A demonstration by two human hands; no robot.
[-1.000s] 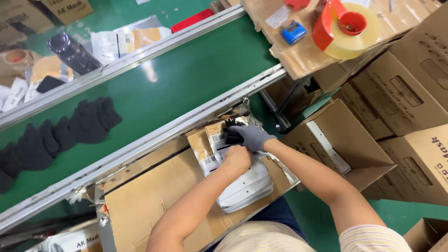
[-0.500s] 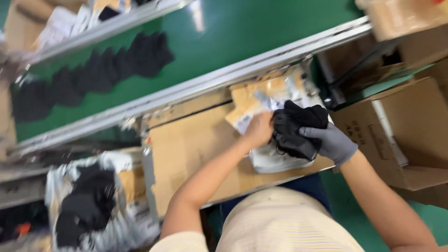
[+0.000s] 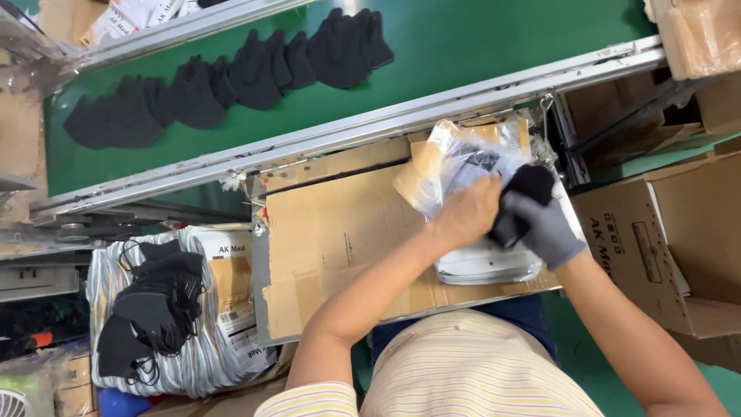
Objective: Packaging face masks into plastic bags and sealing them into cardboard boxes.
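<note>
My left hand (image 3: 465, 213), bare, grips a clear plastic pouch with a tan printed card (image 3: 451, 158) on the cardboard-covered work surface (image 3: 340, 232). In its grey glove, my right hand (image 3: 546, 230) is closed on a small stack of black masks (image 3: 526, 188) held at the pouch's mouth. Under both hands lies a white stack of pouches or trays (image 3: 486, 270); I cannot tell which.
A green conveyor belt (image 3: 478, 46) runs behind the work surface with a row of black masks (image 3: 231, 69) on it. At lower left, a lined bin (image 3: 201, 355) holds loose black masks (image 3: 150, 305). An open cardboard box (image 3: 671, 232) stands at right.
The view has swung left and closer. My right hand has brought the black masks down against the pouch, which my left hand still holds.
</note>
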